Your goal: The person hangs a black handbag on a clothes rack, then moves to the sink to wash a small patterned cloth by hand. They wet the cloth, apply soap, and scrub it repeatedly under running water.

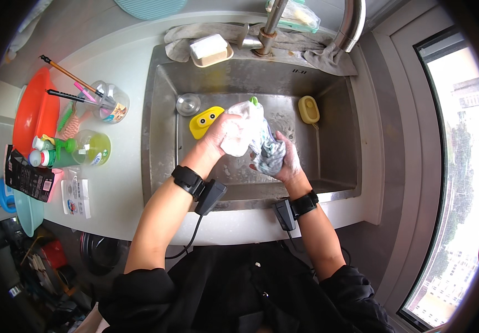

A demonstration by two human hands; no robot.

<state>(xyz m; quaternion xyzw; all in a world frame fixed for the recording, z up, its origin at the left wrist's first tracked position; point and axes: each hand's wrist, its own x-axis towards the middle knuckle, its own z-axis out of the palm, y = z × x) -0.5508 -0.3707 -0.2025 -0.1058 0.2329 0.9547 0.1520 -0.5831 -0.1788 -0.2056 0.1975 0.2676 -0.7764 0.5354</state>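
Observation:
Above the basin of the stainless steel sink (239,189), my left hand (219,132) grips the white part of a wet cloth (239,129), which has a small green tip at its top. My right hand (287,160) holds the grey-blue patterned part of the cloth, bunched up, with suds on the fingers. Whether it is one cloth or two, I cannot tell. Beside my left hand a yellow item with two eyes (201,129) lies in the basin, near a clear round dish (188,104). A pale yellow oval item (309,110) rests at the basin's right side.
Behind the basin stand a metal faucet (267,39), a white soap bar (208,45) on a dish and a grey rag (331,62). On the left counter are a red basin (35,112), a jar with brushes (116,102), and a green pump bottle (93,147). A window (455,166) is at right.

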